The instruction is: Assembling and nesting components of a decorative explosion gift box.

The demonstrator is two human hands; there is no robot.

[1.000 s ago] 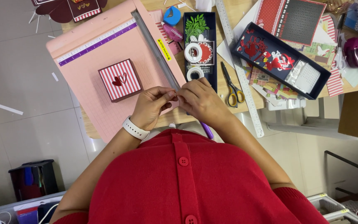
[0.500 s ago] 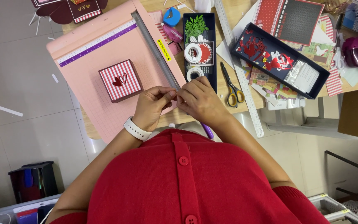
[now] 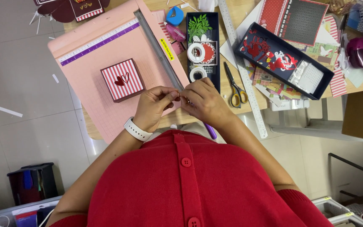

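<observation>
Left hand [image 3: 153, 106] and right hand [image 3: 204, 102] meet fingertip to fingertip at the near end of the trimmer [image 3: 118, 71], pinching something too small to identify; striped box [image 3: 122, 79] lies just left.

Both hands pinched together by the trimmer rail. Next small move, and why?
Probably keep pinching and ease the fingertips apart. The left hand and right hand meet fingertip to fingertip over the pink trimmer, beside its rail; whatever they pinch is too small to tell.
</observation>
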